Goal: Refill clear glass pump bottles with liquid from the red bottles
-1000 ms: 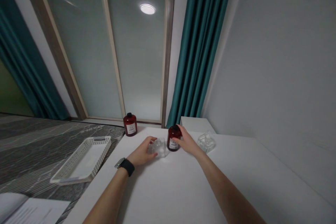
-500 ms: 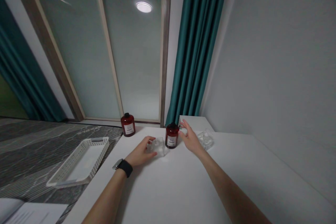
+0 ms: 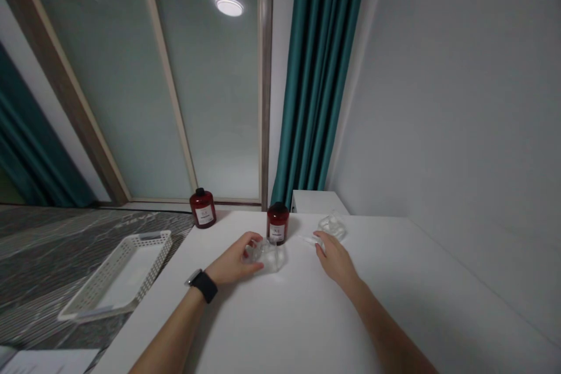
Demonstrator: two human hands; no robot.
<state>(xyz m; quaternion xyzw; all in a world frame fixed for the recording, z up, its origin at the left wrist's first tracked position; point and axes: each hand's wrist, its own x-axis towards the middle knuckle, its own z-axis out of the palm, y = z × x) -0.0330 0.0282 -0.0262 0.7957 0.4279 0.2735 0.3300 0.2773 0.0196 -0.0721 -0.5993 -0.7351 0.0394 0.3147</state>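
My left hand (image 3: 239, 258) is curled around a clear, see-through container (image 3: 270, 256) low over the white table, just in front of a dark red bottle (image 3: 277, 224) with a black cap and white label. To the right, my right hand (image 3: 335, 257) has its thumb and fingers closed at a thin, clear, whitish piece (image 3: 311, 239) whose kind I cannot make out. Behind those fingers lies a crumpled-looking clear object (image 3: 332, 225). A second red bottle (image 3: 203, 208) stands upright at the table's far left corner.
The white table (image 3: 280, 321) meets a grey wall on the right. A white perforated basket (image 3: 118, 272) is to the left, beyond the table edge. Papers (image 3: 52, 360) lie at the lower left. A white box-like surface (image 3: 319, 201) stands behind the table, before a green curtain (image 3: 318, 82).
My right hand has come away from the near bottle, lowered to the table and closed at the thin clear piece. My left hand still holds the clear container. The view has shifted slightly.
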